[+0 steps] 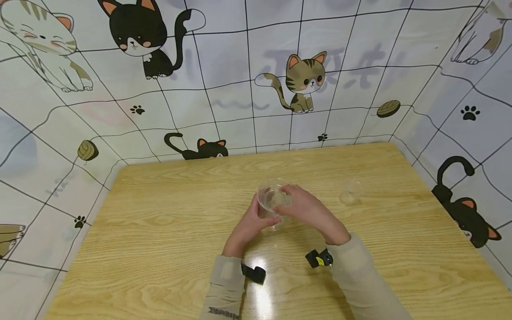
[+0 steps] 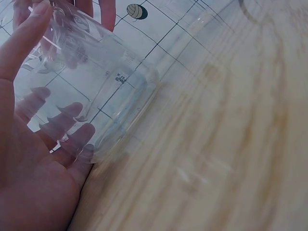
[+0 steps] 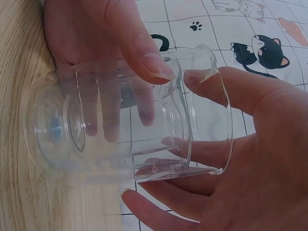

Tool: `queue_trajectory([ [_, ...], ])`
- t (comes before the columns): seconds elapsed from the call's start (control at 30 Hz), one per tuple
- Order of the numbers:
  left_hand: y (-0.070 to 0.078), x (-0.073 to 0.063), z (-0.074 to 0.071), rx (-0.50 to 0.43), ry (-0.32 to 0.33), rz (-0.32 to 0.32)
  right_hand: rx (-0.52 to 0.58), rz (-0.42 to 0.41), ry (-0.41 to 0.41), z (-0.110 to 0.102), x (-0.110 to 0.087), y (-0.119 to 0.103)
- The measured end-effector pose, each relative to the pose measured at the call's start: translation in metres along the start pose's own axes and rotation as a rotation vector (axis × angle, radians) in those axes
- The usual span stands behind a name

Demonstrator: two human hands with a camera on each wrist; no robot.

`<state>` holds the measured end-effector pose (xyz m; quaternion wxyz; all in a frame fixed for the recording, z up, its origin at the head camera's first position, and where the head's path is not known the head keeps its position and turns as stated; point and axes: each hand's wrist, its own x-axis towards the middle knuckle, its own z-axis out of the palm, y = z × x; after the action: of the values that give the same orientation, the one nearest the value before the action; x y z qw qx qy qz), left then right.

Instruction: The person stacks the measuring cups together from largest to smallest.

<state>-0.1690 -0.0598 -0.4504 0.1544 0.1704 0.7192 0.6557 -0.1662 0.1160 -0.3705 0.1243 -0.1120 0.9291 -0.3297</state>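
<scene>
Two clear glass beakers stand one inside the other near the middle of the table. The outer beaker [image 3: 41, 144] has its base at the table top, and my left hand [image 1: 251, 220] grips its side, thumb near the rim and fingers round the far wall. Within it sits the smaller beaker [image 1: 273, 195], its spouted rim rising above the outer rim in the right wrist view. My right hand [image 1: 310, 209] holds this smaller beaker near the rim, thumb on one side and fingers on the other. Faint white markings show on the glass.
Another small clear glass vessel [image 1: 350, 195] stands on the wooden table [image 1: 168, 231], to the right of my right hand. White panels [image 1: 224, 106] with grid lines and cartoon cats enclose the table at the back and both sides. Dark straps with small devices [image 1: 254, 274] sit at both wrists.
</scene>
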Motion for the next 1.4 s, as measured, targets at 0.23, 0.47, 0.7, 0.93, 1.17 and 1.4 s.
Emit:
queue_trajectory([
  [0.23,0.001,-0.001,0.001,0.006,0.008,-0.011,-0.050,-0.004,-0.023,0.001,-0.003,0.002],
  [0.47,0.001,0.000,0.000,0.018,0.011,-0.012,-0.083,-0.022,-0.036,0.001,-0.005,0.002],
  [0.7,0.000,0.000,0.000,-0.001,0.002,-0.001,-0.056,-0.032,-0.074,-0.001,-0.006,0.005],
  [0.93,0.002,-0.001,0.000,0.018,-0.002,-0.002,-0.030,-0.047,-0.084,-0.001,-0.005,0.010],
  [1.17,0.004,-0.001,0.000,0.044,0.006,-0.017,-0.043,-0.057,-0.093,0.000,-0.004,0.011],
  [1.4,0.003,0.000,-0.001,0.058,-0.017,0.029,-0.154,-0.131,-0.084,-0.001,-0.007,0.010],
])
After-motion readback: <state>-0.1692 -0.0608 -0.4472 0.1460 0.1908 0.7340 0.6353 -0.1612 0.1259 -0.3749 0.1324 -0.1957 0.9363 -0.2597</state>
